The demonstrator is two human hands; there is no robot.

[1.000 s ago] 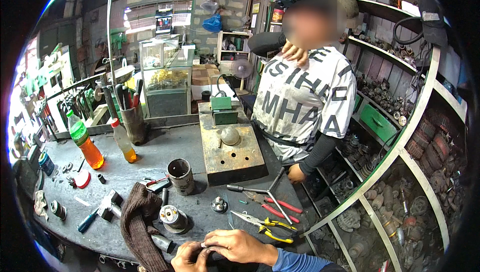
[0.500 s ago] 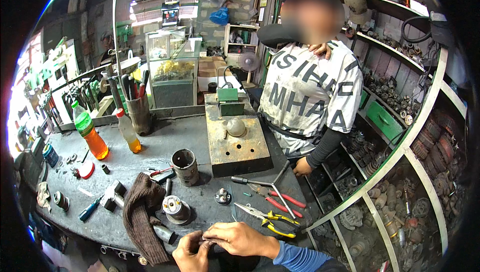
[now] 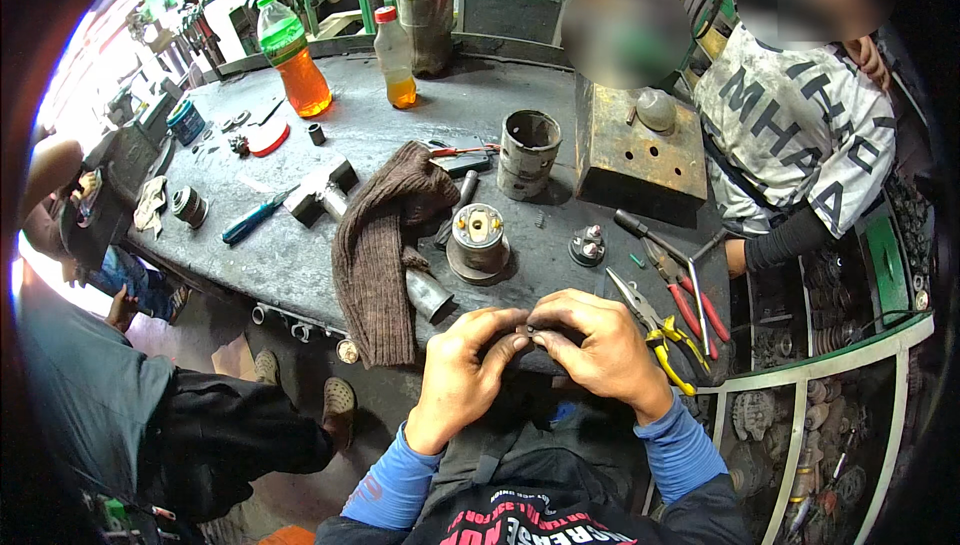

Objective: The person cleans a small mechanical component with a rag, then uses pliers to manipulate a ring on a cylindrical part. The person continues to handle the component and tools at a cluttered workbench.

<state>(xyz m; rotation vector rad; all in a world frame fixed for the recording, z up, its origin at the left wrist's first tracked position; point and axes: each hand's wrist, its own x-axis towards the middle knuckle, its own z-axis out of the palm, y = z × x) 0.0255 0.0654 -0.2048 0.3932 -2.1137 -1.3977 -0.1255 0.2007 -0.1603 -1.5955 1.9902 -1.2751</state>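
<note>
My left hand and my right hand meet at the bench's near edge, fingertips pinched together. A tiny dark piece sits between them, too small to name. Just beyond stands a round metal part with a pale top. To its right lies a small dark cap with metal terminals. Long-nose pliers with yellow and black grips rest beside my right hand. Left of my hands, a brown knitted cloth drapes across a hammer whose tubular handle end sticks out.
Red-handled pliers and a bent metal bar tool lie right. Farther back are a hollow metal cylinder, a rusty metal block, bottles of orange liquid. A blue screwdriver lies left. People stand at both sides.
My view has tilted down and swung left, so the bench appears higher and farther right. Both my forearms now show. My hands stay together at the fingertips.
</note>
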